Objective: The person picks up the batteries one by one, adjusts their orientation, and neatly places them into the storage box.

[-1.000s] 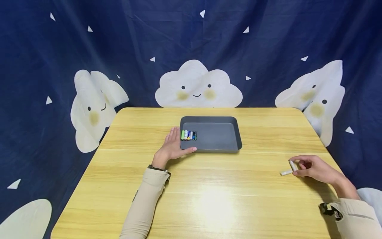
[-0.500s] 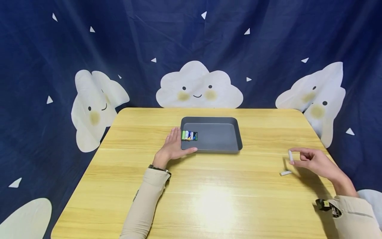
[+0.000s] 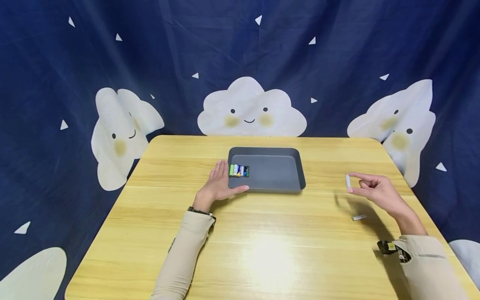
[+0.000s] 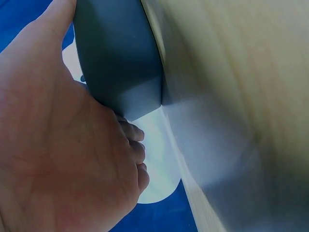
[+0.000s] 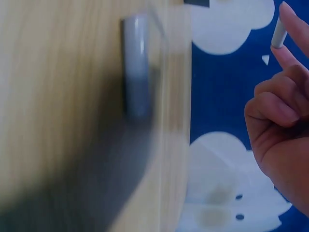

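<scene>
My right hand (image 3: pixel 380 192) pinches a white battery (image 3: pixel 348 181) by its two ends between thumb and forefinger, above the table's right side. The other fingers are curled in, as the right wrist view shows. Below it a second white battery (image 3: pixel 358 217) lies on the table; it is blurred in the right wrist view. My left hand (image 3: pixel 216 186) rests against the left end of a dark grey tray (image 3: pixel 264 190), fingers straight along its side and thumb at the front wall. Inside the tray, several batteries (image 3: pixel 238 171) in green, white, blue and black stand side by side at the left end.
The wooden table (image 3: pixel 240 233) has its far edge just behind the tray. A dark blue curtain (image 3: pixel 180 50) with white smiling clouds hangs around it. A bright glare patch lies on the near part of the table.
My right hand has lifted one white battery off the table and carried it up and leftward, away from the second one. My left hand stays at the tray.
</scene>
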`<action>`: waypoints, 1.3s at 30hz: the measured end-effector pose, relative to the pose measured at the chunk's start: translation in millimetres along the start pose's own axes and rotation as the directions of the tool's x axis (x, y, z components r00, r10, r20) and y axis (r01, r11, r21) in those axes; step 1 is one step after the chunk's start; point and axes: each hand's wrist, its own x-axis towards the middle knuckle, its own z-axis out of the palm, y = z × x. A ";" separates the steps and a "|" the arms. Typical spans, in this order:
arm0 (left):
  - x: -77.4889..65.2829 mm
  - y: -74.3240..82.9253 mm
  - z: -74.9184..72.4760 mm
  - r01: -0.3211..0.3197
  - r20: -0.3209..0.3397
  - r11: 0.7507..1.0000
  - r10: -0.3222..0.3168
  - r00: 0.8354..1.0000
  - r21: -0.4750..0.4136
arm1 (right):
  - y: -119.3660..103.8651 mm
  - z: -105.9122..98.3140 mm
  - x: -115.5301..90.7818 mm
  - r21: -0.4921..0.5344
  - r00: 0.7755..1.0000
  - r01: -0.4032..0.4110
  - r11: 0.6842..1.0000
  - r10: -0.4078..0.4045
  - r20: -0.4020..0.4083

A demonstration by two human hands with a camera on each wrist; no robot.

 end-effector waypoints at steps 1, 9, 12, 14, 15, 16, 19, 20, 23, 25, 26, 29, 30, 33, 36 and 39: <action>0.5 -0.2 0.6 0.003 0.001 1.000 -0.003 1.000 0.002 | -2.4 2.6 2.1 0.018 1.000 0.002 1.000 -0.002 0.005; -1.0 0.9 -0.5 0.008 0.008 1.000 -0.008 1.000 0.000 | -18.7 22.9 22.5 0.113 0.998 0.026 0.993 -0.032 0.052; 3.1 -1.7 2.0 0.008 0.005 1.000 -0.008 1.000 0.001 | -23.9 31.5 30.3 0.136 0.998 0.027 0.990 -0.034 0.052; 3.9 -2.1 2.7 0.006 0.002 1.000 -0.006 1.000 0.000 | -27.6 37.3 35.3 0.155 0.998 0.032 0.987 -0.041 0.057; 4.1 -2.1 2.9 0.006 0.002 1.000 -0.006 1.000 0.000 | -29.4 40.3 38.0 0.169 0.997 0.036 0.985 -0.047 0.058; 4.0 -2.1 3.0 0.006 0.001 1.000 -0.006 1.000 0.001 | -31.4 43.1 40.5 0.182 0.997 0.041 0.982 -0.053 0.060; 1.8 -0.5 1.9 0.004 -0.001 1.000 -0.004 1.000 -0.005 | -37.7 52.2 48.7 0.221 0.995 0.052 0.974 -0.070 0.072; 0.7 0.2 1.2 0.003 -0.002 1.000 -0.003 1.000 -0.005 | -39.6 55.4 51.4 0.235 0.995 0.053 0.971 -0.073 0.075; -1.7 1.9 -0.3 0.000 -0.003 1.000 0.000 1.000 -0.008 | -45.8 65.1 59.4 0.257 0.994 0.042 0.965 -0.065 0.083; -2.6 2.2 -0.8 0.000 -0.003 1.000 0.000 1.000 -0.012 | -49.4 71.5 64.6 0.261 0.994 0.032 0.965 -0.057 0.088; -2.6 2.0 -0.6 0.001 -0.003 1.000 -0.001 1.000 -0.013 | -50.8 74.6 67.4 0.266 0.994 0.026 0.964 -0.052 0.091; -2.4 1.7 -0.5 0.002 -0.005 1.000 -0.002 1.000 -0.016 | -55.1 84.2 75.2 0.289 0.994 0.008 0.957 -0.039 0.100; -1.7 1.3 -0.1 0.006 -0.003 1.000 -0.006 1.000 -0.014 | -56.1 87.3 77.9 0.298 0.994 0.004 0.954 -0.037 0.105; -0.3 0.7 0.7 0.010 -0.003 1.000 -0.010 1.000 -0.002 | -58.7 97.2 85.2 0.320 0.992 -0.003 0.947 -0.038 0.121; 0.1 0.4 1.1 0.009 -0.006 1.000 -0.009 1.000 0.001 | -61.2 107.4 91.6 0.327 0.991 -0.010 0.945 -0.034 0.129; -1.2 1.2 0.3 0.001 -0.011 1.000 -0.001 1.000 -0.007 | -63.7 117.5 97.5 0.337 0.991 -0.012 0.941 -0.034 0.132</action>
